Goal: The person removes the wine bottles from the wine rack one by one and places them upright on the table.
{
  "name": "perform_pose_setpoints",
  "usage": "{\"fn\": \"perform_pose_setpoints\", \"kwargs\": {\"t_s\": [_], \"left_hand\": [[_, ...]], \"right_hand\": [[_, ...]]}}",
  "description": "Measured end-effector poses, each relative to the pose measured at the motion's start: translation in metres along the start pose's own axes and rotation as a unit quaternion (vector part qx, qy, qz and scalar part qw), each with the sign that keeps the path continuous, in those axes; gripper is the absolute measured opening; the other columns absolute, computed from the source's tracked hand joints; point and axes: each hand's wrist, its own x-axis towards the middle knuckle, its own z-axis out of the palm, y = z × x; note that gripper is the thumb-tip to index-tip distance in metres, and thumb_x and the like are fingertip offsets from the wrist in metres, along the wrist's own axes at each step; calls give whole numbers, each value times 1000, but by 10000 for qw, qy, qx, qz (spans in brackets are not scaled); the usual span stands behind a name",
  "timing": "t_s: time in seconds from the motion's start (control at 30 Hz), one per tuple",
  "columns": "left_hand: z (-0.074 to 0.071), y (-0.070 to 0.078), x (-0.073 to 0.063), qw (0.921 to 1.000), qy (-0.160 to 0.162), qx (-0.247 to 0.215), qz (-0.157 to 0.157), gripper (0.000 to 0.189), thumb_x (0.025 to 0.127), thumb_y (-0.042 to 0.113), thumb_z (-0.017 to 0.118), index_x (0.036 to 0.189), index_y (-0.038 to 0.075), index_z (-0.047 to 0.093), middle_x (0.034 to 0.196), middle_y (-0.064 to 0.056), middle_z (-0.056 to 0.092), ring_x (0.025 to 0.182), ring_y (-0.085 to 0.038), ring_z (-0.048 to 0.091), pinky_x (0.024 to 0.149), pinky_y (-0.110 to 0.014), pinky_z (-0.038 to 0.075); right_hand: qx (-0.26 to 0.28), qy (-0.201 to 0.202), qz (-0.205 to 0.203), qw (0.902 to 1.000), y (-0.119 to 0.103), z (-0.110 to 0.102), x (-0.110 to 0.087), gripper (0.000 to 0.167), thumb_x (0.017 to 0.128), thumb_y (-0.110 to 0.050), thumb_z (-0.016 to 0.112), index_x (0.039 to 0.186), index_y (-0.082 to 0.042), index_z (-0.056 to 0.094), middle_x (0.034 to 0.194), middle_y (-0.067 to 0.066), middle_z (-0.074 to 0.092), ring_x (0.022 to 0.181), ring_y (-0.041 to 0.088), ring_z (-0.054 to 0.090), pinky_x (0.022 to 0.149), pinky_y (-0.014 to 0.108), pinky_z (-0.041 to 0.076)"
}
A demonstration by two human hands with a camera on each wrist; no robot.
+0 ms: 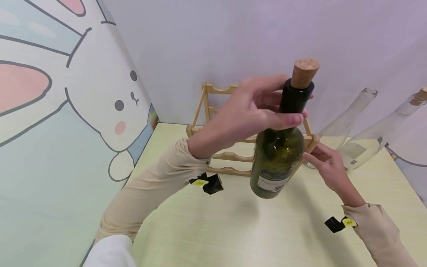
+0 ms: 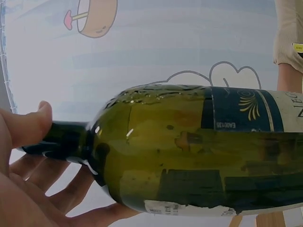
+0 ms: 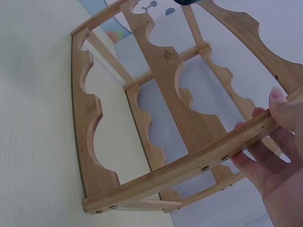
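Note:
My left hand [image 1: 245,111] grips a dark green wine bottle [image 1: 278,152] by its neck, thumb on the near side. A tapered cork [image 1: 304,74] sticks out of its mouth. The bottle is tilted, its labelled base toward me, in front of a wooden wine rack [image 1: 230,157]. In the left wrist view the bottle [image 2: 156,151] lies across the picture, its label partly cut off. My right hand [image 1: 328,167] holds the rack's right side; the right wrist view shows the thumb and fingers around a side rail [image 3: 241,137]. The bottle hides part of the rack.
Two clear glass bottles stand right of the rack: an uncorked bottle [image 1: 350,115] and a corked bottle [image 1: 373,137]. The pale wooden table [image 1: 233,230] meets a plain wall [image 1: 186,44] behind. A wall with a rabbit drawing [image 1: 100,92] rises on the left.

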Motion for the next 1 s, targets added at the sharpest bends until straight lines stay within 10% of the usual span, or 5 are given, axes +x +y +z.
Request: {"fn": "perform_pose_setpoints", "kwargs": {"t_s": [0.47, 1.0], "left_hand": [[-3, -20, -18, 9992, 249, 283, -153, 37, 84, 2, 67, 121, 3, 59, 97, -6, 69, 91, -12, 66, 85, -27, 51], [-6, -59, -27, 9983, 301, 403, -298, 35, 84, 8, 71, 117, 8, 62, 98, -2, 70, 93, -11, 65, 90, -30, 48]], "right_hand": [[1053, -439, -89, 9934, -2, 1, 0, 35, 89, 15, 52, 124, 13, 53, 102, 17, 68, 95, 20, 66, 82, 22, 52], [921, -277, 142, 9953, -1, 4, 2, 32, 89, 14, 53, 121, 15, 54, 101, 19, 67, 97, 23, 65, 84, 25, 52]]}}
